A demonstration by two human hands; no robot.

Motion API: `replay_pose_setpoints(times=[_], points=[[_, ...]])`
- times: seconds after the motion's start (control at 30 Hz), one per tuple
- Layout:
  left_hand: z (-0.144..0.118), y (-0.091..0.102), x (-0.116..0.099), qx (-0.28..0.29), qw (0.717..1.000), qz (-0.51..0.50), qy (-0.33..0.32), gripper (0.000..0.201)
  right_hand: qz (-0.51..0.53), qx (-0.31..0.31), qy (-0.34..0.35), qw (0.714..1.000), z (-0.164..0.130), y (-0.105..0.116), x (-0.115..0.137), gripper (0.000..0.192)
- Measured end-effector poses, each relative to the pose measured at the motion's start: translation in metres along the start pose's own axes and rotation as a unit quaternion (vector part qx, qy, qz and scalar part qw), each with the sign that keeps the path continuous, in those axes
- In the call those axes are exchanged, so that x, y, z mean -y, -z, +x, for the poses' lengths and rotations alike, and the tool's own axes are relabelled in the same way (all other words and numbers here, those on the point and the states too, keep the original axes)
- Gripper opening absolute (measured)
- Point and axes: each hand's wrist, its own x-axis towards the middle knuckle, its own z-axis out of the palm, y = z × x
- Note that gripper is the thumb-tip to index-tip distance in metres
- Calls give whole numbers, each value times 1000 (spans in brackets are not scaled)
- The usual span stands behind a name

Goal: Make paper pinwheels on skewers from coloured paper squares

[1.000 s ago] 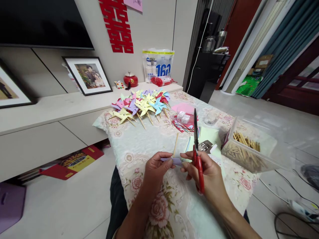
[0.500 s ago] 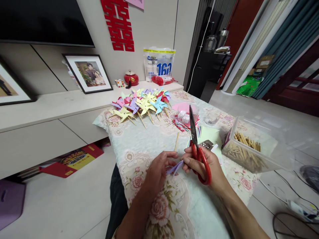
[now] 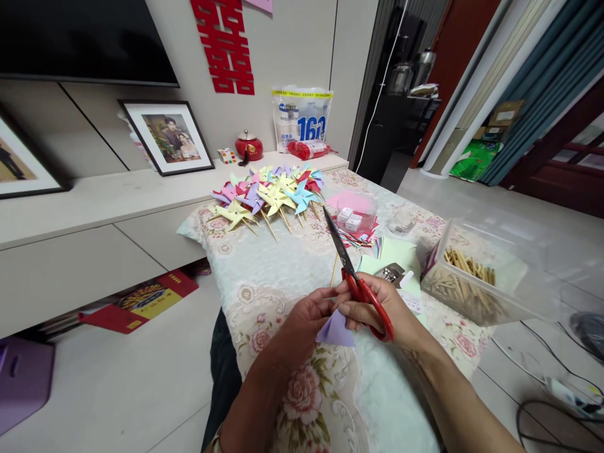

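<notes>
While the floral-covered table (image 3: pixel 267 267) fills the middle of the view, most containers sit toward its right side. Clear plastic box (image 3: pixel 443 284) at the right edge: a heap of wooden sticks (image 3: pixel 472 267), seen over the rim and through the wall. Left of it, on pale green paper (image 3: pixel 400 250), a small open box (image 3: pixel 406 279) with shiny metal pieces (image 3: pixel 391 272), too small to identify. Farther toward the far edge, a clear round tub (image 3: pixel 370 220) with small white boxes (image 3: pixel 350 218) inside, coloured paper strips beneath

Purple paper (image 3: pixel 336 331): folded, held between the hands over the near part of the table, hanging just below the fingertips toward the near edge. Left hand (image 3: pixel 306 322) pinches its left side. Right hand (image 3: pixel 380 308) grips it at the upper right, thumb over, with the red-handled scissors (image 3: pixel 348 269) also in that hand, blades together, tips toward the far edge. Both hands' fingertips nearly touching. Single stick (image 3: pixel 334 270) lying just beyond them; pinwheels (image 3: pixel 276 196) massed near the far left corner
</notes>
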Motion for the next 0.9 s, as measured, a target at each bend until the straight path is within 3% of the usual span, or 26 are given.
replay_pose_setpoints(times=[0.1, 0.3, 0.4, 0.53, 0.6, 0.77, 0.9], points=[[-2, -11, -7, 1, 1000, 0, 6, 60, 1, 8, 17, 1000, 1, -1, 0, 32], [-3, -24, -14, 16, 999, 43, -8, 32, 3, 16, 0, 1000, -1, -3, 1, 33], [-2, -21, -10, 18, 1000, 12, -11, 32, 5, 23, -2, 1000, -3, -5, 0, 33], [-3, -14, -8, 48, 998, -27, -9, 55, 4, 33, 20, 999, -2, -6, -1, 33], [-4, -10, -8, 46, 998, -38, -19, 61, -8, 8, 33, 999, -1, -5, 0, 34], [-6, 6, -2, 8, 999, -28, -40, 40, -30, -95, 36, 994, -18, 2, 3, 43], [-6, 12, 0, -22, 997, -25, -70, 29, -19, -37, 0, 999, -58, 8, -1, 51]])
